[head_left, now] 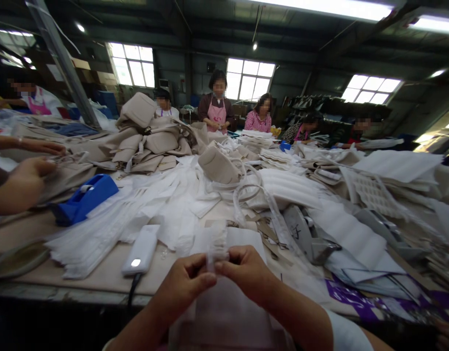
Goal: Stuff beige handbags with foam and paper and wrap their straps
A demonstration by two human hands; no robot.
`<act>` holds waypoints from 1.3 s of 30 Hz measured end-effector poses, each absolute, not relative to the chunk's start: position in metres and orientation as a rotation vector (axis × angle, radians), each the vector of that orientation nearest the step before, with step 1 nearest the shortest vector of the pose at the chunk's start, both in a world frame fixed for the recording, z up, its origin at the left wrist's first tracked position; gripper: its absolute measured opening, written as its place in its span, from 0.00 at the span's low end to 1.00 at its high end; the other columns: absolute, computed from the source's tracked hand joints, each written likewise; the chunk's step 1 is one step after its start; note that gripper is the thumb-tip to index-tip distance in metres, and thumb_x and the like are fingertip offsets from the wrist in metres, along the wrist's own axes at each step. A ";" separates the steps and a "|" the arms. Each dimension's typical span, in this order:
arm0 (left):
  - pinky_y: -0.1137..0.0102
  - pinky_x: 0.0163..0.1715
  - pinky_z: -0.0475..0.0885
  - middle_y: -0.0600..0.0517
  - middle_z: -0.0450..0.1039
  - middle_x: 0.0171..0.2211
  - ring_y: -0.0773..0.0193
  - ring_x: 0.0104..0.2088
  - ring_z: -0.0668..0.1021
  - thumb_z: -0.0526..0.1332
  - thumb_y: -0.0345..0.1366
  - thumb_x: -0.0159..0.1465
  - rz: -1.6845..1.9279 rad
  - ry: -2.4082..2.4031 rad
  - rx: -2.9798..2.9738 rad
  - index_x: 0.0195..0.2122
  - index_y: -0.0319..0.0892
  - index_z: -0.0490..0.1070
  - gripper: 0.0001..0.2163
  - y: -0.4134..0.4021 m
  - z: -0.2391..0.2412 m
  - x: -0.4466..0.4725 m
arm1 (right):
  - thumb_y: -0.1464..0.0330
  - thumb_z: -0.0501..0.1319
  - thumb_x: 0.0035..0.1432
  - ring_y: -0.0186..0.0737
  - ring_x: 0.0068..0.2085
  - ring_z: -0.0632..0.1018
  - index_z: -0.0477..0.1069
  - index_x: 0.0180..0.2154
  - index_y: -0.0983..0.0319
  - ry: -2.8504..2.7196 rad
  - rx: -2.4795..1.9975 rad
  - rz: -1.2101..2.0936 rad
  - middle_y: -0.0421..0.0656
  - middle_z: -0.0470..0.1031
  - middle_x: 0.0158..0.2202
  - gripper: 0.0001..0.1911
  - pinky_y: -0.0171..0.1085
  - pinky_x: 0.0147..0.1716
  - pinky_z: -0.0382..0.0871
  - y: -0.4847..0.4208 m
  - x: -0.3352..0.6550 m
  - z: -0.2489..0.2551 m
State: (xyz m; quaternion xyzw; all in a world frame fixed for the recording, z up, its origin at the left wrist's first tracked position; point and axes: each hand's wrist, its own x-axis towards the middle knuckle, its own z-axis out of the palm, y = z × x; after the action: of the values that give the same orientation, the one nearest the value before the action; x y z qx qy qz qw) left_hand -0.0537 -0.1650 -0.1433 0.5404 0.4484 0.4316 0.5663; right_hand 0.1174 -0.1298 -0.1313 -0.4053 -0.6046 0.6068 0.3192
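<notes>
My left hand (182, 285) and my right hand (248, 274) meet at the near edge of the table. Thumbs and fingers of both pinch a crinkled, translucent white strip (217, 239), which stands up between them. Whether it is plastic film or thin foam I cannot tell. Below and behind the hands lies a pale, whitish sheet or wrapped piece (224, 304), partly hidden by my wrists. A white power bank (142, 251) with a lit spot and a dark cable rests left of my left hand. Flat white sleeves (111, 229) are fanned out beyond it.
A blue tape dispenser (86, 197) stands at left, near a co-worker's hands (21, 183). Grey tape dispensers (307, 234) sit at right. Beige bags (151, 134) are heaped at the back. White padding sheets (351, 236) and purple printed material (351, 297) lie at right. Several people work across the table.
</notes>
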 end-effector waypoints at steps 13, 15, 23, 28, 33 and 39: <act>0.73 0.29 0.61 0.56 0.66 0.24 0.67 0.27 0.67 0.64 0.38 0.58 1.125 1.322 1.416 0.24 0.40 0.71 0.09 -0.153 -0.146 -0.036 | 0.52 0.61 0.53 0.25 0.18 0.49 0.62 0.27 0.62 -1.045 -1.050 2.194 0.32 0.57 0.20 0.19 0.29 0.17 0.40 -0.103 0.132 -0.133; 0.72 0.29 0.60 0.56 0.63 0.23 0.67 0.27 0.67 0.63 0.35 0.58 1.102 1.393 1.625 0.20 0.41 0.67 0.11 -0.154 -0.148 -0.036 | 0.56 0.66 0.46 0.24 0.17 0.49 0.60 0.26 0.61 -0.814 -1.080 2.218 0.30 0.55 0.18 0.19 0.28 0.16 0.38 -0.099 0.128 -0.137; 0.75 0.22 0.52 0.58 0.59 0.22 0.72 0.22 0.59 0.65 0.38 0.53 0.855 1.032 1.042 0.29 0.38 0.70 0.09 -0.140 -0.131 -0.051 | 0.59 0.66 0.49 0.27 0.19 0.57 0.69 0.24 0.65 -1.389 -1.039 1.777 0.34 0.60 0.17 0.16 0.31 0.19 0.48 -0.100 0.116 -0.148; 0.76 0.17 0.42 0.64 0.50 0.17 0.77 0.17 0.51 0.70 0.46 0.49 0.986 1.109 0.671 0.26 0.39 0.65 0.18 -0.126 -0.141 -0.040 | 0.70 0.59 0.56 0.34 0.29 0.66 0.69 0.25 0.64 -2.045 -0.995 0.982 0.38 0.67 0.25 0.08 0.34 0.30 0.57 -0.102 0.117 -0.150; 0.75 0.16 0.44 0.62 0.57 0.16 0.77 0.15 0.52 0.71 0.48 0.47 1.086 1.214 0.730 0.28 0.36 0.71 0.19 -0.125 -0.147 -0.032 | 0.69 0.58 0.55 0.35 0.29 0.67 0.67 0.24 0.63 -2.121 -0.976 1.066 0.40 0.68 0.25 0.09 0.34 0.30 0.59 -0.098 0.124 -0.146; 0.72 0.25 0.58 0.56 0.65 0.20 0.68 0.23 0.66 0.63 0.43 0.57 1.011 1.463 1.270 0.23 0.39 0.71 0.13 -0.132 -0.143 -0.029 | 0.56 0.63 0.51 0.24 0.16 0.49 0.60 0.26 0.61 -1.001 -1.201 2.101 0.30 0.56 0.17 0.18 0.29 0.15 0.37 -0.082 0.121 -0.145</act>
State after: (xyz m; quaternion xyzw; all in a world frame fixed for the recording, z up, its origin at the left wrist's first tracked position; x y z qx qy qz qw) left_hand -0.0291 -0.1322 -0.1426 0.5161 0.5942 0.4108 0.4602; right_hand 0.1207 -0.0822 -0.1455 -0.4429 -0.3693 0.7751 0.2584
